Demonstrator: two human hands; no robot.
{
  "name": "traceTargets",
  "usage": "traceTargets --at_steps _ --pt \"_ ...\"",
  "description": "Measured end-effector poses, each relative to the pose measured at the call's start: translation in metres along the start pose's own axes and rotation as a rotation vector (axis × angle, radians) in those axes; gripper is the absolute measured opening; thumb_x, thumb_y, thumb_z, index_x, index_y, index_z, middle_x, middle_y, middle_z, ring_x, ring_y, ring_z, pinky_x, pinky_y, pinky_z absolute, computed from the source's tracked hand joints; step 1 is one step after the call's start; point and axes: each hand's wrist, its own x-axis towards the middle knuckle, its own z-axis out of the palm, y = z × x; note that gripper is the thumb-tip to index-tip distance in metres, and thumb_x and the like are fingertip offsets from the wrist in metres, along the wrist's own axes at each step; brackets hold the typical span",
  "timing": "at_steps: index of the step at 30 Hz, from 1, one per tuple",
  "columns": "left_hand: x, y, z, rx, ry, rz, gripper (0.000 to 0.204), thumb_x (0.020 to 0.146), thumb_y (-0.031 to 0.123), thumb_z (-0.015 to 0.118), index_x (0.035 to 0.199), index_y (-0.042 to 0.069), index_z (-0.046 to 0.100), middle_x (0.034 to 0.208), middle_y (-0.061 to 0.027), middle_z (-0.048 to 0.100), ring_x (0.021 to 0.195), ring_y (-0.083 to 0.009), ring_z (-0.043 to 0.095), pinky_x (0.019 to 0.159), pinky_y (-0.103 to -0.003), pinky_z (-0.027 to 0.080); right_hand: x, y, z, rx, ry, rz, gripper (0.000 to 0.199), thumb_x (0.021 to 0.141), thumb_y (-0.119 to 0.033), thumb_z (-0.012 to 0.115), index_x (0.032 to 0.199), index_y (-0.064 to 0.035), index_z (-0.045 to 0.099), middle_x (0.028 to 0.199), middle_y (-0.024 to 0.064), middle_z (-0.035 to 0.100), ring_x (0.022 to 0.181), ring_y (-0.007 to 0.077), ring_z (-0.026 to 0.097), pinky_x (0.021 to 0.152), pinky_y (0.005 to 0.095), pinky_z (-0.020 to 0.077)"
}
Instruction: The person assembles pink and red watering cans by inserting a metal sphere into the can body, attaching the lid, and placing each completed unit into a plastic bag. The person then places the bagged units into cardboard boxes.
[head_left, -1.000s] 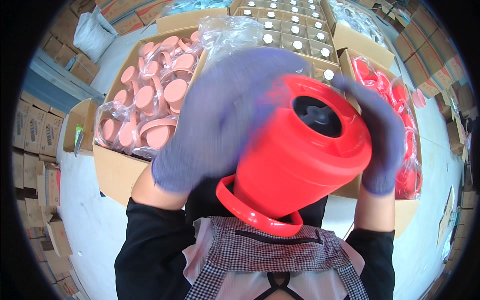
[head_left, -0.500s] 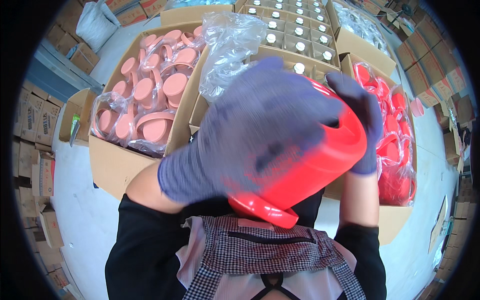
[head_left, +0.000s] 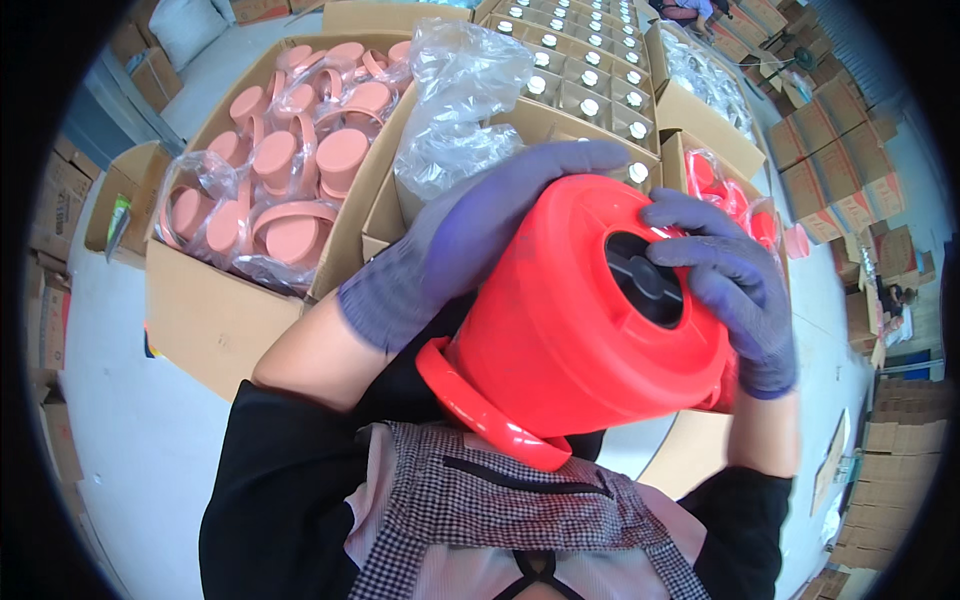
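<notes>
A red plastic thermos jug (head_left: pixel 570 300) is held tilted in front of my chest, its curved handle (head_left: pixel 485 410) down by my apron. Its broad round end faces up and to the right, with a black round insert (head_left: pixel 645 280) set in the middle. My left hand (head_left: pixel 470 230), in a purple-grey glove, lies along the jug's far left side, fingers reaching over the top. My right hand (head_left: pixel 735 280), gloved alike, grips the rim from the right. Its fingertips curl over the end at the edge of the black insert.
On the left stands a carton (head_left: pixel 215 325) of pink jugs in clear plastic. Ahead, a divided carton (head_left: pixel 560 65) holds several white-tipped pieces, with crumpled clear bags (head_left: pixel 460 100) beside it. Red wrapped jugs (head_left: pixel 705 175) fill a carton at right. Stacked boxes (head_left: pixel 840 150) line the right side.
The jug has turned so its end with the black insert now faces up. My left hand slid to the jug's far left side, and my right fingers came over the end.
</notes>
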Motion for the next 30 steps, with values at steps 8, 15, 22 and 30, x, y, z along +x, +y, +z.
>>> traceTargets --at_steps 8,15,22,30 --pt "-0.005 -0.067 0.001 -0.147 -0.183 -0.119 0.039 0.091 0.029 0.073 0.124 0.009 0.069 0.126 -0.0136 0.068 0.126 -0.029 0.06 0.107 -0.045 0.047 0.031 -0.094 0.014 -0.807 -0.407 0.139 0.033 0.086 -0.032 0.077 0.079 0.0001 0.068 0.071 0.0131 0.057 0.075 0.0294 0.062 0.074 0.0413 0.0497" --pt "-0.013 -0.068 0.003 -0.018 -0.436 -0.063 0.047 0.089 0.035 0.073 0.128 0.009 0.066 0.13 -0.0152 0.065 0.129 -0.0313 0.057 0.109 -0.047 0.043 0.028 -0.111 0.034 -0.614 -0.329 0.724 0.04 0.094 -0.039 0.07 0.089 0.0004 0.073 0.08 0.0209 0.065 0.074 0.0325 0.069 0.066 0.0425 0.0525" --pt "-0.008 -0.114 -0.003 -0.026 -0.515 -0.094 0.055 0.088 0.04 0.072 0.133 0.01 0.062 0.135 -0.0169 0.062 0.132 -0.0335 0.054 0.112 -0.049 0.04 0.024 -0.101 0.015 -0.981 -0.369 -0.431 0.025 0.087 -0.024 0.073 0.099 -0.0019 0.073 0.087 0.0134 0.067 0.072 0.0249 0.067 0.063 0.039 0.0527" --pt "-0.054 -0.229 0.007 0.011 -0.376 -0.472 0.065 0.086 0.047 0.072 0.138 0.01 0.058 0.139 -0.0187 0.059 0.135 -0.0361 0.051 0.115 -0.051 0.036 0.05 -0.085 -0.018 -0.965 -0.919 -1.074 0.027 0.088 -0.015 0.062 0.112 -0.007 0.072 0.116 0.0118 0.069 0.076 0.0183 0.064 0.081 0.0318 0.0546"
